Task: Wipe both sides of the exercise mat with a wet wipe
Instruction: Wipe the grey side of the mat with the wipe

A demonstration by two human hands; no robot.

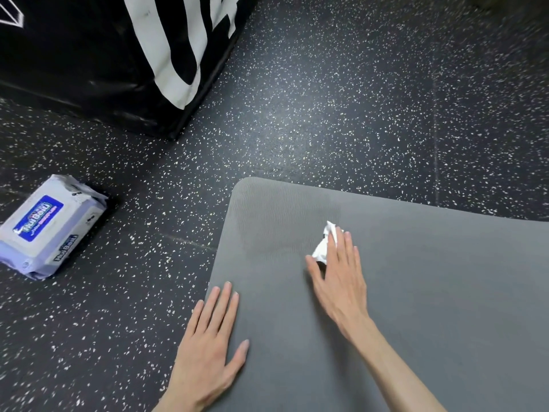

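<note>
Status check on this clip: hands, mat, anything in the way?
Left hand flat on mat edge. Right hand presses wet wipe onto mat; damp patch near corner. Nothing obstructing.

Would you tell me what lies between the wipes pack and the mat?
Only bare speckled floor lies between the wipes pack and the mat, as the head view shows.

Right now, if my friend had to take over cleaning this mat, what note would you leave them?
Left hand: flat and open, pressing the mat down at its left edge.
Right hand: fingers straight, pushing the crumpled wet wipe across the mat.
The mat lies flat on the speckled floor; the pack of wipes sits on the floor to the left.
Done: a darker, damp-looking patch shows near the top left corner.
Left: the rest of this side, then flip the mat and wipe the other side.
</note>
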